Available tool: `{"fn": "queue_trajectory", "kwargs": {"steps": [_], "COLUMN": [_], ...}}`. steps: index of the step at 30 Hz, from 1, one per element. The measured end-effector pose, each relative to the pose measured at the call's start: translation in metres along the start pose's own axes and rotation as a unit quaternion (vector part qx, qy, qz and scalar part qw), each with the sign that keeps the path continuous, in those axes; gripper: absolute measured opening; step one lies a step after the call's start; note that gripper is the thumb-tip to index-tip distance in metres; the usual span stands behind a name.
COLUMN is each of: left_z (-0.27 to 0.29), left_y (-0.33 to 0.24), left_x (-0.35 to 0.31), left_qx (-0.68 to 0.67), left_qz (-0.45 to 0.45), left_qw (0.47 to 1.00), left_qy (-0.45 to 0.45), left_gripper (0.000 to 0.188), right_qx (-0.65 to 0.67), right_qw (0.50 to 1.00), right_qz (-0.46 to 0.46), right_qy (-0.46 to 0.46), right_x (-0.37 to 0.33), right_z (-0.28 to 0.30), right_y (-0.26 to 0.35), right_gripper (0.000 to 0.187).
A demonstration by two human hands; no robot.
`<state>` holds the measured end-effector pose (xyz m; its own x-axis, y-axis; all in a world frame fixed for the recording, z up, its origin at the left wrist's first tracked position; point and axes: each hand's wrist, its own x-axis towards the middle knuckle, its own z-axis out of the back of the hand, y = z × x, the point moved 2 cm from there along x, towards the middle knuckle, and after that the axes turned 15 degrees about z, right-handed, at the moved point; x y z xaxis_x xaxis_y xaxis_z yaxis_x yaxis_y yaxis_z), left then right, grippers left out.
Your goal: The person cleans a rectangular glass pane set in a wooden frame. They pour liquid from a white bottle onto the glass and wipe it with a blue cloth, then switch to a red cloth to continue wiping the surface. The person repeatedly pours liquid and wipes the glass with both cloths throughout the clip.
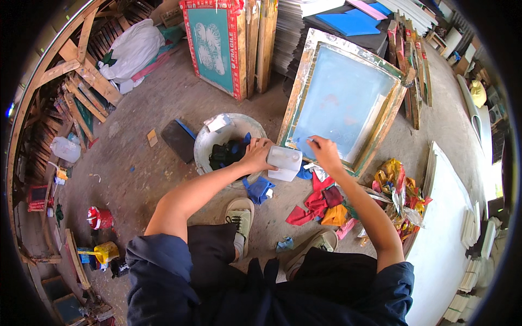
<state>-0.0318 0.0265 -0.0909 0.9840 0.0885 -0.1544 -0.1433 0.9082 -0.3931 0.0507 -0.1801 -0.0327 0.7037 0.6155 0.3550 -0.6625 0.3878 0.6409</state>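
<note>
Head view: white container clamped by left hand, best held steady; right hand pinched together near lower edge of screen.

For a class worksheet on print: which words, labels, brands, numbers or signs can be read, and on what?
Red tape around the teal screen: white lettering, legible but not copied out here.
Red tub: any markings too small to read.
Crumpled wrappers: any print too blurred to read.
</note>
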Motion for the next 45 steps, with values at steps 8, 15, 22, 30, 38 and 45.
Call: {"fn": "queue_trajectory", "kwargs": {"steps": [8, 15, 22, 30, 38, 45], "left_z": [0.021, 0.073, 0.127, 0.141, 0.14, 0.139], "left_y": [-0.052, -0.128, -0.159, -0.166, -0.175, -0.182], "left_x": [0.025, 0.037, 0.055, 0.064, 0.063, 0.064], "left_qx": [-0.31, -0.251, 0.014, 0.181, 0.23, 0.276], "left_qz": [0.013, 0.0, -0.092, -0.118, -0.146, -0.161], "left_qw": [0.949, 0.947, 0.975, 0.966, 0.951, 0.935], "left_qy": [-0.052, -0.199, -0.202, -0.145, -0.148, -0.154], "left_gripper": [0.063, 0.064, 0.065, 0.061, 0.057, 0.055], "right_qx": [-0.078, -0.064, 0.008, 0.492, 0.532, 0.56], "right_qw": [0.98, 0.978, 0.967, 0.802, 0.773, 0.757], "right_qz": [0.164, 0.073, -0.095, -0.212, -0.242, -0.237], "right_qy": [-0.076, -0.184, -0.236, -0.264, -0.248, -0.238], "right_x": [-0.002, 0.023, 0.024, 0.026, 0.023, 0.023], "right_z": [0.012, 0.068, 0.065, 0.036, 0.038, 0.031], "right_y": [0.002, 0.011, -0.015, -0.034, -0.025, -0.031], "right_gripper": [0.024, 0.028, 0.03, 0.033, 0.033, 0.024]}}
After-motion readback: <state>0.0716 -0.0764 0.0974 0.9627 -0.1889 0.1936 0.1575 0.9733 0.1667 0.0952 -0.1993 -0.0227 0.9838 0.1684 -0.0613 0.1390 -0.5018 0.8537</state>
